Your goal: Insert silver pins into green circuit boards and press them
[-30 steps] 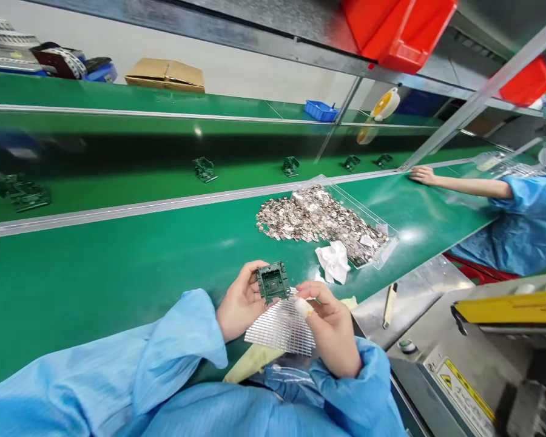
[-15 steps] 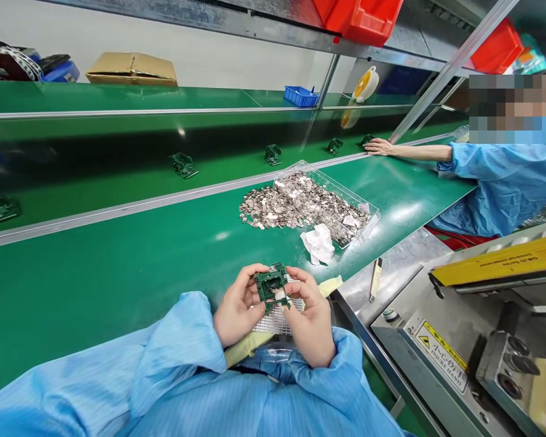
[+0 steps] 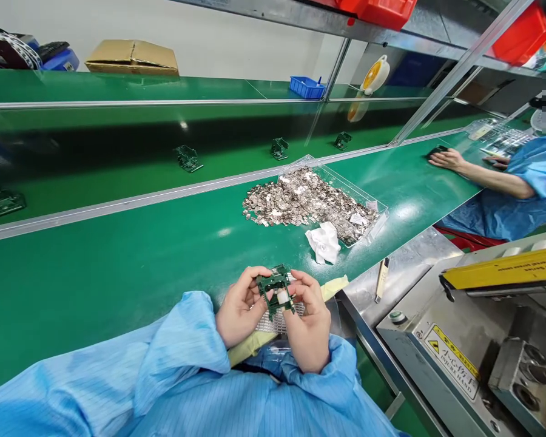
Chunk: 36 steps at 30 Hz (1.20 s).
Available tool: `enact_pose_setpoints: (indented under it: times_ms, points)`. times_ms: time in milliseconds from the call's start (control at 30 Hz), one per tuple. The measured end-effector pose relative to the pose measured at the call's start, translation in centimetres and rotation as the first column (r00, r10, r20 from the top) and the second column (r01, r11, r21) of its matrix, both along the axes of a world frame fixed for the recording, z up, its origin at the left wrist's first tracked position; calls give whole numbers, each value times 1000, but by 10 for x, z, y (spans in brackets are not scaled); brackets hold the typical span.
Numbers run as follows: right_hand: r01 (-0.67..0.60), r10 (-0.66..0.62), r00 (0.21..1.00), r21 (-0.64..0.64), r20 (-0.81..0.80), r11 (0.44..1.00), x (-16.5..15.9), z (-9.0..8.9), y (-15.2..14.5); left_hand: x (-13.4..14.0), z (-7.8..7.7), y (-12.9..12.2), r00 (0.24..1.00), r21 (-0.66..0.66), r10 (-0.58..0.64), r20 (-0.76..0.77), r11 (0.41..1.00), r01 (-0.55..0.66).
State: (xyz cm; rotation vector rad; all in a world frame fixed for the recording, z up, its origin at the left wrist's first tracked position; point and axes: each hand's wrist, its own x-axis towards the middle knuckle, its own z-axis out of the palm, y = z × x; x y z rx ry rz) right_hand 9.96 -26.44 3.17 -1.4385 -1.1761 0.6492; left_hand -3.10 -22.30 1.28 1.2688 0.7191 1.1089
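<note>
Between my two hands is a green circuit board frame (image 3: pixel 276 281) with cut-out openings, held up and tilted. My left hand (image 3: pixel 242 311) grips its left side, thumb in front and fingers behind. On the right side, my right hand (image 3: pixel 308 325) pinches the board's edge, with a small white piece (image 3: pixel 283 296) showing by the fingertips. Whether that piece is part of the board I cannot tell. Beneath the board lies a silvery gridded tray (image 3: pixel 277 323), partly hidden by my hands, with yellow cloth or paper (image 3: pixel 253 346) around it.
A heap of small metal pieces (image 3: pixel 279 203) spills from a clear tray (image 3: pixel 377 226) ahead, beside crumpled white tissue (image 3: pixel 324 243). Several green boards (image 3: pixel 188 159) rest along the belt. A cutter knife (image 3: pixel 382 279) and a press machine (image 3: pixel 464 340) are at right. A co-worker's hand (image 3: pixel 448 159) holds a dark board.
The co-worker's hand has pulled a board from the belt towards their side of the table. In my hands the board has tilted slightly, and my view has shifted a little.
</note>
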Motion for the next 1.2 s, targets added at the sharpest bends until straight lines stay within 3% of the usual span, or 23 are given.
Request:
enact_pose_setpoints:
  times_ms: [233, 533, 767, 1033, 1133, 1200]
  points:
    - [-73, 28, 931, -110, -363, 991, -5, -6, -2, 1, 3, -2, 998, -30, 24, -56, 999, -25]
    - [-15, -44, 905, -136, -423, 991, -8, -9, 3, 2, 9, -1, 994, -95, 58, -95, 993, -67]
    - [-4, -75, 829, -140, -555, 990, -12, -11, -2, 2, 14, -4, 992, -136, 54, -113, 988, -69]
    - [26, -59, 870, -74, -489, 997, 6, -5, -27, 10, 22, -17, 991, -131, -31, -134, 991, 13]
    - [159, -165, 892, -51, -420, 986, 34, -19, -46, 13, 24, -9, 994, -116, -35, -101, 993, 23]
    - [213, -240, 901, -113, -362, 970, 50, -36, -58, 17, 22, 0, 995, -140, -43, -86, 990, 30]
